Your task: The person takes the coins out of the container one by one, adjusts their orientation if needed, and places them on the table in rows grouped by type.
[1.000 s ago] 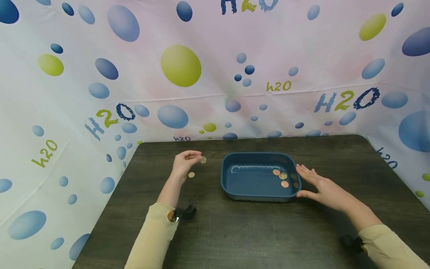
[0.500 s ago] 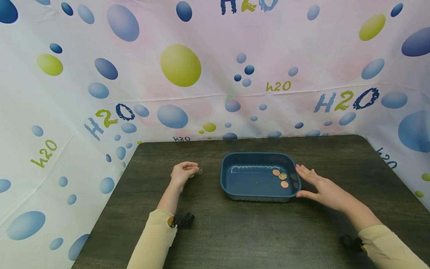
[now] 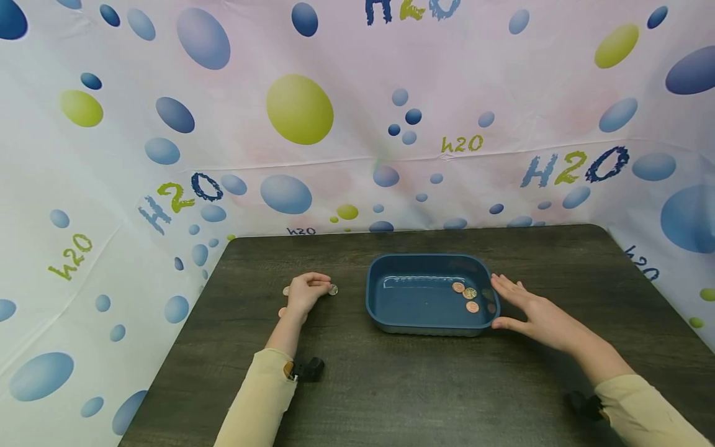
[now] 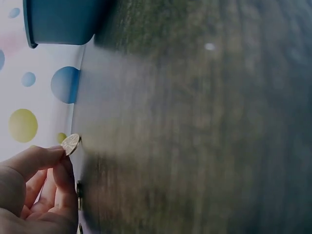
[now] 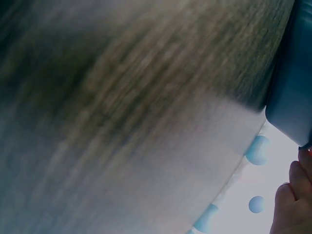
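Between thumb and fingertips my left hand pinches a gold-coloured coin, just above the dark table, left of the blue dish. Two more coins, one at the back of the hand and one beside the wrist, lie partly hidden. In the left wrist view another coin shows edge-on below the fingers. The blue rectangular dish holds two copper coins and a gold-coloured one near its right end. With fingers extended, my right hand touches the dish's right wall.
The dark wood-grain table runs under everything. Behind it and at the left hangs a white curtain with blue and green dots. A black wrist device sits at the left sleeve.
My left hand has come down and slightly nearer with the coin still pinched. Coins left of it now show beside the hand and wrist. The right hand and the dish stay put.
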Motion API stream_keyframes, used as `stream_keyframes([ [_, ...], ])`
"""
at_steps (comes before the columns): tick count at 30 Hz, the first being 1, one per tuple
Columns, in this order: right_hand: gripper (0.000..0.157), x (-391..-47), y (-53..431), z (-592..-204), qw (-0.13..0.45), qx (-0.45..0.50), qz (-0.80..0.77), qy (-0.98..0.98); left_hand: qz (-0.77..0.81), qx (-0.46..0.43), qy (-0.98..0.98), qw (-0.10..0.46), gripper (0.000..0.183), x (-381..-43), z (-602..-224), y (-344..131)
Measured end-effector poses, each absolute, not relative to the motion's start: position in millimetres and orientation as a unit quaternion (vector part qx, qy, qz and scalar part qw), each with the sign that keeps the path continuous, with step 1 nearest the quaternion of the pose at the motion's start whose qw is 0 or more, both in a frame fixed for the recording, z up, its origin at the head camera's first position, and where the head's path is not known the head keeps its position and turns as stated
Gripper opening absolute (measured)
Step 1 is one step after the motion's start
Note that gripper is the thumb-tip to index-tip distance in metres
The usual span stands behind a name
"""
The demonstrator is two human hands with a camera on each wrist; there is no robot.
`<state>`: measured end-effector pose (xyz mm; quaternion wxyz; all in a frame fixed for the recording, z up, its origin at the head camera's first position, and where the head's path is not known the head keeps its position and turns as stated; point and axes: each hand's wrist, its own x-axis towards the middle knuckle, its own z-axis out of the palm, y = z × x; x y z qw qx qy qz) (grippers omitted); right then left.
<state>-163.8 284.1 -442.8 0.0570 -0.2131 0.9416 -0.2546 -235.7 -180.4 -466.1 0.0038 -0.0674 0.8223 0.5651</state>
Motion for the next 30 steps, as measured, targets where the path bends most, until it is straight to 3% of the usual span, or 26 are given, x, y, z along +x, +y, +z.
stream_keyframes([
  [8,0.091,-163.3,283.9,-442.3,0.060,-0.211,-0.257,0.941,0.555,-0.041,0.831,-0.027,0.017,-236.9,-468.1,-179.4],
  [30,0.091,-163.8,283.1,-440.7,0.068,-0.207,-0.261,0.940,0.565,-0.052,0.822,-0.034,0.019,-242.8,-463.1,-178.8],
])
